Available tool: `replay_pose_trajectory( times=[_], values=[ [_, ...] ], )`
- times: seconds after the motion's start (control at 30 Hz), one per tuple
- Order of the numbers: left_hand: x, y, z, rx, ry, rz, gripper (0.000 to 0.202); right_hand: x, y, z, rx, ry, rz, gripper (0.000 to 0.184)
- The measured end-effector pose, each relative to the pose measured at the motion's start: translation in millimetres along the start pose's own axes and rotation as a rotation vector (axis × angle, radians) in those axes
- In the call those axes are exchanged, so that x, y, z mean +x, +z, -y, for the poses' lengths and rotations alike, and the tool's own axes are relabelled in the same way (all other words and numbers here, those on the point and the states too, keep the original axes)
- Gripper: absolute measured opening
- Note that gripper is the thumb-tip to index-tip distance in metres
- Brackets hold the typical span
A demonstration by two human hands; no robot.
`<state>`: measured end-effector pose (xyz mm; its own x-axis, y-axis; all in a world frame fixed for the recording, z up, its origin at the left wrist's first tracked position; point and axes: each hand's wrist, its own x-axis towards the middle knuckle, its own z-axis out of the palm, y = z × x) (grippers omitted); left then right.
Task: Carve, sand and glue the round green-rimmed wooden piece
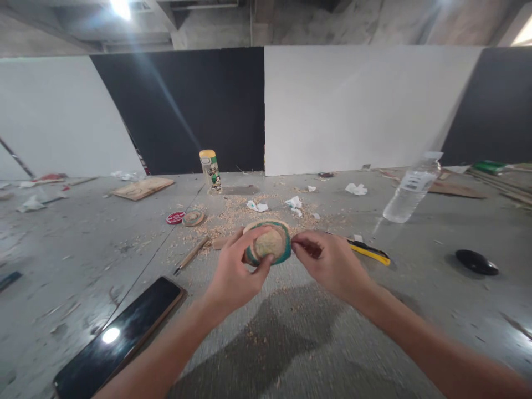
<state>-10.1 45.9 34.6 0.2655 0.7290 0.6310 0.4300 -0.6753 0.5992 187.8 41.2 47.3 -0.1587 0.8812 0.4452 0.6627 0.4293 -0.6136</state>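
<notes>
Grey and strewn with wood crumbs (230, 216), the surface (424, 249) ran from the person's arms toward upright panels (187, 105). Nearest lay a phone (124, 332), beside the left forearm (166, 343). Both forearms reached in from the lower corners and angled toward each other. Ahead of the phone, the left hand (239, 274) gripped a painted wooden disc (269, 244) above the surface, forefinger over its upper left, thumb at its lower edge. The right hand (330, 263) was curled, thumb and finger pinched together at the disc's right edge; whether anything small sat between them could not be told. The disc looked light, stiff and not slippery, though its rim might chip and its paint might smear; holding the pale middle and the back, off the teal band, seemed safest. Farther out stood a water bottle (411, 188) and a yellow-capped container (211, 173).
</notes>
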Motion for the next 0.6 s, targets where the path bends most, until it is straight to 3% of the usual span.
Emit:
replay_pose_trajectory(
  times=[0.13, 0.6],
  values=[
    [0.6, -2.0, -0.2, 0.044, 0.035, -0.019, 0.040, -0.2, -0.8, 2.8, 0.048, 0.030, -0.007, 0.023],
    [-5.6, 2.4, -3.3, 0.165, 0.081, 0.014, 0.044, -0.4, -0.9, 2.0, -0.053, 0.016, -0.026, 0.014]
  ],
)
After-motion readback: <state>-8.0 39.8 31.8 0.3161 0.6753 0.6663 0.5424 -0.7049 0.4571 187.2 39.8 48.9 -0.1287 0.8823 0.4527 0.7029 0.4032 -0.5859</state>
